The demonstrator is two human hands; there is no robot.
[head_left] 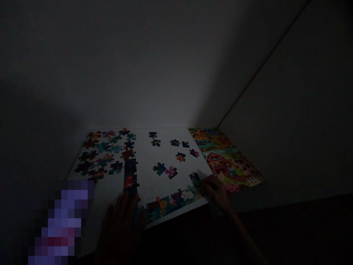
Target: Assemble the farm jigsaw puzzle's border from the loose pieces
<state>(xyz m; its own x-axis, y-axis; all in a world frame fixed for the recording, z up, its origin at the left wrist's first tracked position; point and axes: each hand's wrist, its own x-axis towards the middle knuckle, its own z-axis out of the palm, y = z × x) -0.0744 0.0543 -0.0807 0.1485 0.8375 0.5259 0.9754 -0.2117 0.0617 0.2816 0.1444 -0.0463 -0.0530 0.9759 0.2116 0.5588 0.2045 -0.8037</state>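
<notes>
The scene is very dark. A white table (154, 184) carries loose jigsaw pieces. My left hand (122, 213) lies near the front edge with fingers stretched, touching the lower end of a joined column of dark pieces (130, 176). My right hand (215, 189) is curled at the right end of a joined bottom row (172, 201), pinching a dark piece (195, 178). Single pieces (165, 170) lie scattered in the middle. A heap of loose pieces (103, 154) covers the far left.
A colourful farm picture sheet with a red barn (226, 162) lies at the table's right side, against the wall corner. Grey walls rise behind and to the right. A blurred purple patch (62, 221) sits at the lower left.
</notes>
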